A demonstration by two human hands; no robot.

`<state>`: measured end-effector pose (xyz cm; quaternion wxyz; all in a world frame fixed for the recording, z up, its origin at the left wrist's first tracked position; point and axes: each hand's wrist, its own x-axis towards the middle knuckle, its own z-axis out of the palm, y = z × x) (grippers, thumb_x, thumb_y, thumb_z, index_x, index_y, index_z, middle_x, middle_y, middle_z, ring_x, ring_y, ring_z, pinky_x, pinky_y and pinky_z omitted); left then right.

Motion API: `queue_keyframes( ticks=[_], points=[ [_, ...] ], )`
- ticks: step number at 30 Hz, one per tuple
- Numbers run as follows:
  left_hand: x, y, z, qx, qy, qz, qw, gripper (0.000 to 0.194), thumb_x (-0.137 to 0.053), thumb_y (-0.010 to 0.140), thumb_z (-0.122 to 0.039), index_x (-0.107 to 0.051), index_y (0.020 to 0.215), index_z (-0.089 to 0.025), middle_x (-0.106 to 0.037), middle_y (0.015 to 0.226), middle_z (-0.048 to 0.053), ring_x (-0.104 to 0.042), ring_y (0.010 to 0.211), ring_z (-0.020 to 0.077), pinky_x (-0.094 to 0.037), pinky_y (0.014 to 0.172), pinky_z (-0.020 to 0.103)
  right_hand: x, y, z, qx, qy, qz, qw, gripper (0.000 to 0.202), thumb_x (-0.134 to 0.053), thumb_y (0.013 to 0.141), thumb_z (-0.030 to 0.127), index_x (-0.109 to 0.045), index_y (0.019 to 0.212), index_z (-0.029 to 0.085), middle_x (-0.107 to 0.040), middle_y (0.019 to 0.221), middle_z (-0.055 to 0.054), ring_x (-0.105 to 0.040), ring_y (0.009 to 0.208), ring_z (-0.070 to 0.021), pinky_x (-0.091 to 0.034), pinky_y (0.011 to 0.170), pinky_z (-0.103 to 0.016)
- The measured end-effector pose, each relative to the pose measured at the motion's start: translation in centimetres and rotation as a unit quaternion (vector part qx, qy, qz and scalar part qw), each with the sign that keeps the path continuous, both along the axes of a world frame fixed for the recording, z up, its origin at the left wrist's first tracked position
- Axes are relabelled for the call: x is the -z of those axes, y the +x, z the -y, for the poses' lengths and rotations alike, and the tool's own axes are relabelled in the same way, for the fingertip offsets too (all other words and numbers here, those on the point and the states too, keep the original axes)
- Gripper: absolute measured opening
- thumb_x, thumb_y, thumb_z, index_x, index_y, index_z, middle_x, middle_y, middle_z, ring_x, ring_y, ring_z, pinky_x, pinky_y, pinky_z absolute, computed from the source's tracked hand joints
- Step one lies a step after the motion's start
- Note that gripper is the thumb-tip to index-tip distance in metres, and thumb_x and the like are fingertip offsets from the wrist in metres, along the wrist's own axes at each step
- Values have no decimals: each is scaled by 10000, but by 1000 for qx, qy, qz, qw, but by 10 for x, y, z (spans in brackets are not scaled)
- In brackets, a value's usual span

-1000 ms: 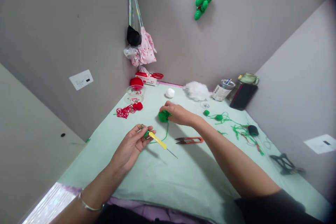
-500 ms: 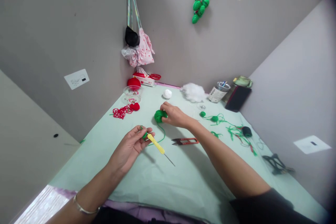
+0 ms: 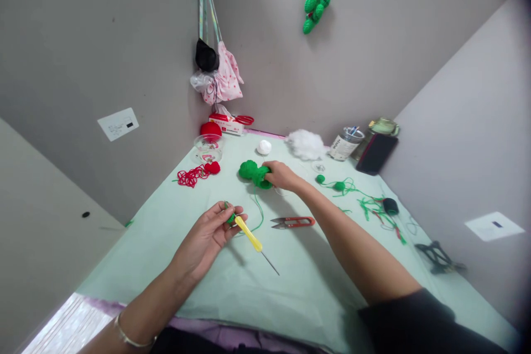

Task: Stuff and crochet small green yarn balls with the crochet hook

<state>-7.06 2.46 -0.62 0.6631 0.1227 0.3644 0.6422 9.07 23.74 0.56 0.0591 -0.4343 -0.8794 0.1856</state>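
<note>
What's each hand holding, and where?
Left hand: small green crochet piece, between thumb and fingers, exact spot hidden. Right hand: green yarn bundle, by its right end.

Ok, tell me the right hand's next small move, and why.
I'd have the right hand let go of the green yarn and take the yellow-handled hook: its handle juts out beside the small green piece in the left hand, and the connecting strand curves loosely.

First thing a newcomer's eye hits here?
Probably the bright green yarn bundle at the right hand, mid-table. Then the yellow-handled metal hook at the left hand. Above, green crocheted pods hang against the grey wall.
</note>
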Motion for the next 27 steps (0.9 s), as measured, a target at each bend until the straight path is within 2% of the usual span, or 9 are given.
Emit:
queue_keyframes(
  ticks=[3,7,11,13,15,18,21,24,27],
  points=[
    [-1,3,2,4,0,2,1000,121,-723,874,-49,-662,831,-143,-748,897,53,-767,854,175,-647,772,247,-9,2,-5,-28,-78,14,996,198,-578,839,123,-680,1000,176,-693,710,-19,-633,569,-169,-475,598,-277],
    [-1,8,4,19,5,2,1000,116,-703,897,-58,-664,823,-139,-742,904,54,-760,870,165,-645,787,238,-15,-1,0,-118,-162,5,980,345,-767,761,204,-736,1104,206,-755,852,-10,-692,628,-165,-549,614,-269],
    [-2,14,4,32,-4,2,999,125,-655,936,-63,-660,839,-141,-738,924,54,-760,867,159,-647,793,243,-11,-16,4,-110,-121,-76,984,576,-717,863,321,-583,1415,226,-673,1362,-111,-713,1084,-245,-579,955,-389],
    [-3,17,4,40,-6,1,999,131,-641,948,-69,-656,839,-141,-732,925,53,-757,863,154,-645,790,237,-8,-25,3,-62,-63,-125,988,698,-697,884,291,-443,1526,190,-452,1595,-182,-497,1428,-318,-412,1180,-494],
    [-4,19,4,48,1,-2,999,124,-645,951,-84,-654,842,-140,-727,927,54,-750,864,150,-642,791,232,-7,-31,3,-29,-27,-161,986,737,-680,897,260,-376,1561,160,-296,1681,-206,-293,1562,-336,-277,1257,-525],
    [-4,18,6,51,16,0,999,106,-674,940,-100,-651,845,-141,-727,931,57,-743,877,149,-639,801,229,-13,-30,12,-22,-27,-193,981,570,-613,943,238,-478,1491,155,-485,1570,-199,-513,1414,-310,-389,1186,-496],
    [-8,13,6,34,7,16,999,84,-673,941,-96,-661,868,-136,-732,933,57,-745,879,147,-643,799,230,-23,-18,36,-45,-55,-207,976,283,-549,972,193,-682,1219,152,-769,1080,-111,-723,989,-227,-541,980,-404],
    [-19,10,3,-2,-9,42,999,92,-629,960,-68,-678,916,-132,-739,945,54,-750,871,135,-647,787,227,-33,1,77,-74,-72,-230,968,255,-548,976,173,-686,1192,171,-750,904,-47,-711,806,-171,-573,814,-314],
    [-35,12,-1,-30,-1,64,998,116,-610,968,-54,-689,941,-136,-739,953,47,-746,867,120,-639,800,224,-41,22,124,-134,-42,-306,942,470,-659,946,215,-571,1406,245,-713,1063,-55,-688,891,-171,-565,881,-332]
  ],
)
